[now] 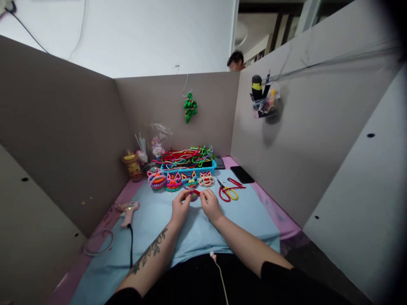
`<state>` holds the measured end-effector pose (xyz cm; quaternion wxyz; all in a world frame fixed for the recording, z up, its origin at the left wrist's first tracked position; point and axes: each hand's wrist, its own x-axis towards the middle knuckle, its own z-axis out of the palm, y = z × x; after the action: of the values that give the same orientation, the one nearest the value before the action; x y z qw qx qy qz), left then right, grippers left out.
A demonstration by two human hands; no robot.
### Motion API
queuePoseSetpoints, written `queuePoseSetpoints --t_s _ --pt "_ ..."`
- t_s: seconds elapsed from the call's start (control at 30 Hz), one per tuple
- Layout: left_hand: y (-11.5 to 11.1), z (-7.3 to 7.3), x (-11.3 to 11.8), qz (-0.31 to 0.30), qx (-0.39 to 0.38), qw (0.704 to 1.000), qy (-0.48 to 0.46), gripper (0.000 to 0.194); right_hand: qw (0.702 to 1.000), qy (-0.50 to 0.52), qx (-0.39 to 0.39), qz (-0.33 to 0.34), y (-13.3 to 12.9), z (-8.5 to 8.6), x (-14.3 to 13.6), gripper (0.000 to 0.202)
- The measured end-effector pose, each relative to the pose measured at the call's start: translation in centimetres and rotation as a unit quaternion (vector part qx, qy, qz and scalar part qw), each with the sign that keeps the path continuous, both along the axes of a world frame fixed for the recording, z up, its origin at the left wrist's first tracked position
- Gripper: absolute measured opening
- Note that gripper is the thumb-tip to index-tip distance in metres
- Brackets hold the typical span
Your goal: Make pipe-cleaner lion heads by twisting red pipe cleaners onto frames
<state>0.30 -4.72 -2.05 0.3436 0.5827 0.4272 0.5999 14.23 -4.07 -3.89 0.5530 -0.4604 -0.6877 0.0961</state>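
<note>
My left hand [181, 205] and my right hand [210, 204] meet above the middle of the blue cloth, fingers pinched. Between the fingertips is a slim red piece [196, 192], too small to tell its kind. Just under it a small purple and pink piece [193, 197] shows, partly hidden by my left fingers. Beyond my hands stand colourful animal faces of fuzzy pipe cleaner: an orange-purple one [156, 179], a pink one [173, 181], a teal one [189, 179] and a cream one [206, 179]. Red-and-yellow-handled scissors [227, 191] lie to the right of my right hand.
Behind the faces is a blue basket [208, 168] heaped with pipe cleaners [187, 156]. A phone [242, 174] and a red tool [235, 182] lie right. Left are a pink glue gun [129, 213] with cord and a cup [132, 167]. Grey partitions [210, 93] enclose the table.
</note>
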Motion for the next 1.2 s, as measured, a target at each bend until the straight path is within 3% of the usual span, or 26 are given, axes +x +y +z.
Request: queuePoseSetpoints --t_s 0.43,0.73,1.2 --pt "-0.7 0.9 0.3 -0.012 -0.033 0.999 -0.01 0.026 1.0 0.017 -0.01 -0.011 0.3 -0.4 0.1 0.025" --pt "-0.3 0.5 0.4 -0.032 -0.055 0.997 -0.044 0.027 1.0 0.01 -0.003 -0.013 0.4 -0.4 0.2 0.025" --pt "-0.4 1.0 0.3 -0.041 -0.068 0.995 -0.062 0.027 0.999 0.034 0.011 -0.019 0.7 -0.8 0.3 0.01"
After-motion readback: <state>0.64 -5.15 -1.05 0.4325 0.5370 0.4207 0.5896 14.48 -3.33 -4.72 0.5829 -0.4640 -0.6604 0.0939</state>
